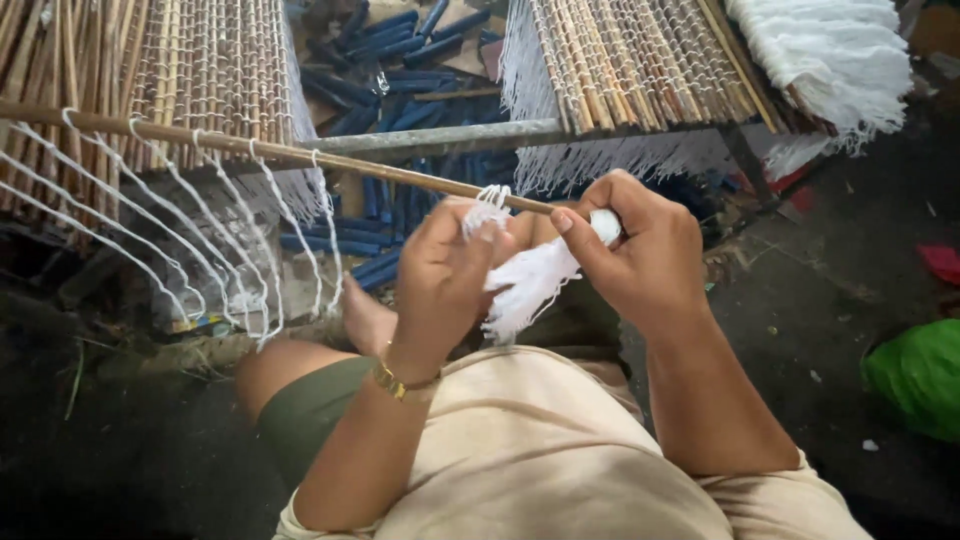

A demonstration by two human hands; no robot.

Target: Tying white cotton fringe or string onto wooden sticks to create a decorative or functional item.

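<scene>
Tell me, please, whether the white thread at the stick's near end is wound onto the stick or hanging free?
Both: white thread loops the stick, with a bundle hanging loose between the hands.

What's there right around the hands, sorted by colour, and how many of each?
White: 1, the thread bundle both the left hand and the right hand grip.
Tan: 1, the thin stick the thread loops onto.
Gold: 1, the bracelet on the left wrist.
Green: 1, the bag on the floor.
Total: 4

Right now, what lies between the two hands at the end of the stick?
In the head view, a bundle of white string hangs between the left hand and right hand, just under the thin wooden stick.
</scene>
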